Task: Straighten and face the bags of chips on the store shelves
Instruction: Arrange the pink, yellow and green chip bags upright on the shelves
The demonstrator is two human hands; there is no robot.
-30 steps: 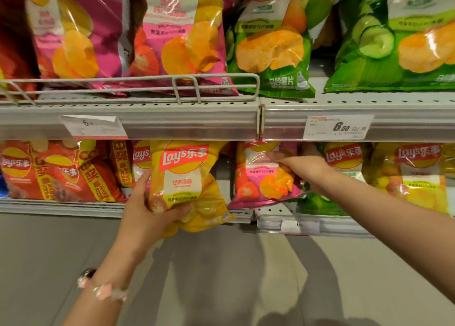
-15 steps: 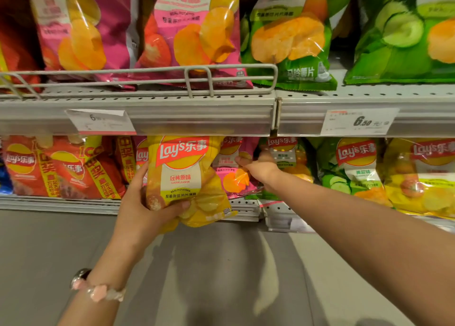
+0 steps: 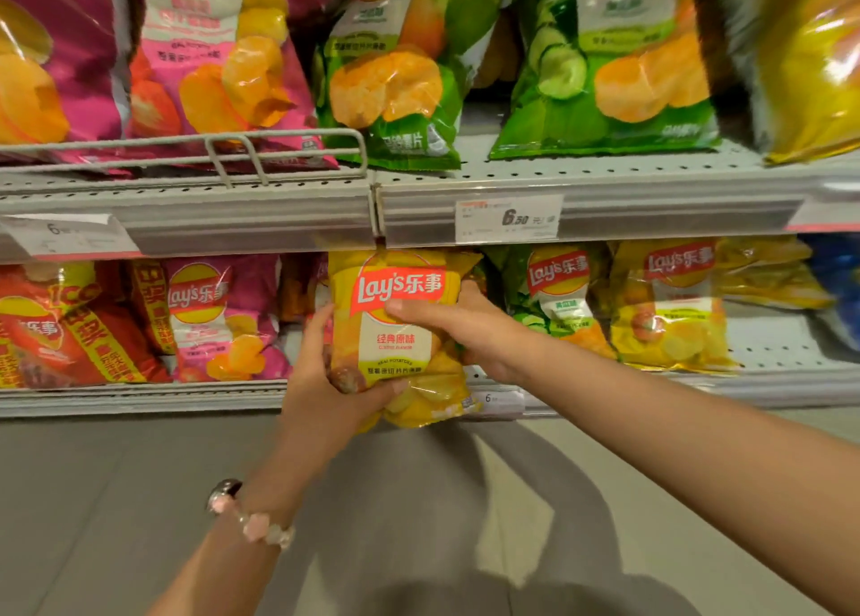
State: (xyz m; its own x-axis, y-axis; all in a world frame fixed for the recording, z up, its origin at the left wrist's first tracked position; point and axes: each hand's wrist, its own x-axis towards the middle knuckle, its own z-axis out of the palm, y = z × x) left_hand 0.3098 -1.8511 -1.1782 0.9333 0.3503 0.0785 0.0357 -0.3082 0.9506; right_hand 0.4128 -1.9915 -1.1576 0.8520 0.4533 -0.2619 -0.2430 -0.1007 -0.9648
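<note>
Yellow chip bag (image 3: pixel 395 336) held upright, label forward, at front edge of lower shelf (image 3: pixel 139 399). Left hand (image 3: pixel 325 383) grips its lower left corner; right hand (image 3: pixel 465 327) clasps its right side, thumb across the logo.

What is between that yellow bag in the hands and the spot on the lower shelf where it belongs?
Nothing visible blocks it. Both the left hand and right hand already grip the yellow bag, held at the lower shelf front between the pink bag and green bag. The slot behind is hidden.
</note>
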